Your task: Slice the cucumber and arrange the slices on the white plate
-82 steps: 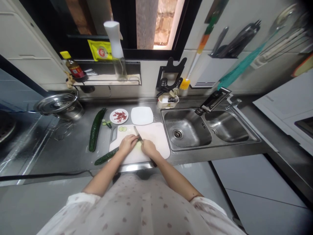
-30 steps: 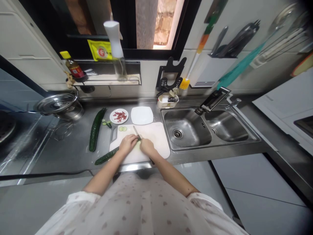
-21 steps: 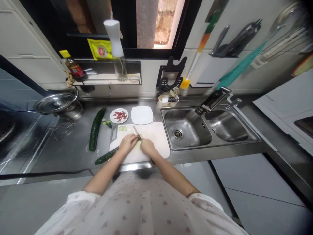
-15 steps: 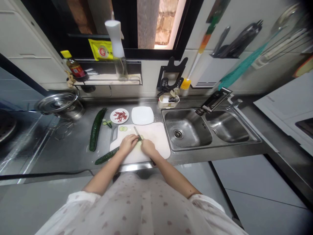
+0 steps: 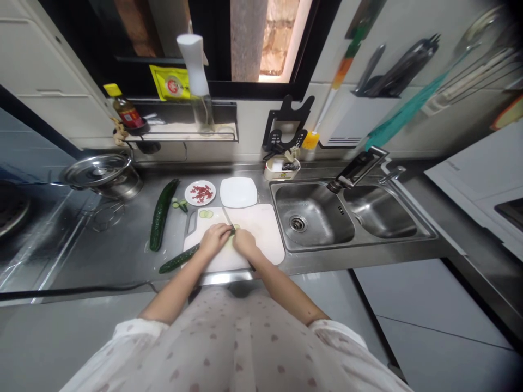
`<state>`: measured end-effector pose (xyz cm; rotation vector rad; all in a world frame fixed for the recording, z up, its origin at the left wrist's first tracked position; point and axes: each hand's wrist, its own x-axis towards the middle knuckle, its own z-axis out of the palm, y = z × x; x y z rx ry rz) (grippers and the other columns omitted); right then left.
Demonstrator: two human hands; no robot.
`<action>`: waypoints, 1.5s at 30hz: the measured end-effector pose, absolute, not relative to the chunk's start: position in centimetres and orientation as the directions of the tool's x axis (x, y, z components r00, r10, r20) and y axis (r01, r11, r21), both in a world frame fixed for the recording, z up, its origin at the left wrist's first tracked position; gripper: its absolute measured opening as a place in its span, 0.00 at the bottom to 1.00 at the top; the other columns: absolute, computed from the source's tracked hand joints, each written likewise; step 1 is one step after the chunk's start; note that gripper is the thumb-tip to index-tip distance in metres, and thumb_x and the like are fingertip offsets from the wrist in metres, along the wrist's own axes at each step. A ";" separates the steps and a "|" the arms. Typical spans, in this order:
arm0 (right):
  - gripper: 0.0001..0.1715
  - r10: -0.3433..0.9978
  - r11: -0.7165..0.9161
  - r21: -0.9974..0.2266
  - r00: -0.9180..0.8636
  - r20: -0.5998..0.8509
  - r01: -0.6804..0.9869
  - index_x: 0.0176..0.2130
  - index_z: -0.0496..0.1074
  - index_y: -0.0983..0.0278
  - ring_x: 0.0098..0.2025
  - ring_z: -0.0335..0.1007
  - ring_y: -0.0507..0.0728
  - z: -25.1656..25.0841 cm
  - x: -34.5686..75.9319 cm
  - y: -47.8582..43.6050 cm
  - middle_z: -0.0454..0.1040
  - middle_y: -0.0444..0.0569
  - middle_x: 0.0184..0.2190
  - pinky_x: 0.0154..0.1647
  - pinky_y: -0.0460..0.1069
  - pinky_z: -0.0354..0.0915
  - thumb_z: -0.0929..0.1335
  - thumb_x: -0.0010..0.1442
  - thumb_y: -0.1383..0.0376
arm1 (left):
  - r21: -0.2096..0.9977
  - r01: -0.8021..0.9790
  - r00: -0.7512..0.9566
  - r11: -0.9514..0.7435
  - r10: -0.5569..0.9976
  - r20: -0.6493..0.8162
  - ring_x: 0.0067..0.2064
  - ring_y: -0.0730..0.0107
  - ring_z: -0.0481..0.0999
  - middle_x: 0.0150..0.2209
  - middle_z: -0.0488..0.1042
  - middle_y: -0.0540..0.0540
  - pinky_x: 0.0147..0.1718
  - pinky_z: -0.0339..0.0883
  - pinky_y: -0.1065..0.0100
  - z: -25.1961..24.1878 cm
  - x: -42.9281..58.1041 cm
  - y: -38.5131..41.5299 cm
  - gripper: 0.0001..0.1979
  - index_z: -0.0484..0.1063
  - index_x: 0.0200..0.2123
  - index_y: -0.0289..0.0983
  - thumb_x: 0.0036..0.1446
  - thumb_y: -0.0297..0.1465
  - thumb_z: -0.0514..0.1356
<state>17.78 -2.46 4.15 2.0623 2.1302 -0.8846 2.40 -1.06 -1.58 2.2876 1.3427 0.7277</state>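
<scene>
Left hand (image 5: 214,239) pinches a cucumber (image 5: 178,259) lying partly on the white cutting board (image 5: 266,231); right hand (image 5: 245,243) clenches a knife (image 5: 227,216) (angled across the cucumber's far end).

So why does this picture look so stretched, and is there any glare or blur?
Head view: the orange-handled brush leans and smears, perhaps from a wide lens; same head view: glare whitens the counter's front edge below the cutting board, and the top right corner goes dark.

The right hand (image 5: 245,243) has pushed the knife (image 5: 227,217) slightly forward, toward the far edge of the board (image 5: 267,231).
</scene>
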 end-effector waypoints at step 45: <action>0.18 0.879 -0.049 -0.256 -0.080 -0.470 0.965 0.49 0.71 0.68 0.47 0.74 0.61 4.8 19.0 -5.6 0.77 0.60 0.43 0.43 0.51 0.66 0.59 0.63 0.70 | 0.577 0.685 0.371 -0.445 0.895 0.249 0.47 0.64 0.74 0.44 0.77 0.46 0.49 0.67 0.62 -1.6 2.6 -1.3 0.11 0.76 0.45 0.42 0.63 0.33 0.56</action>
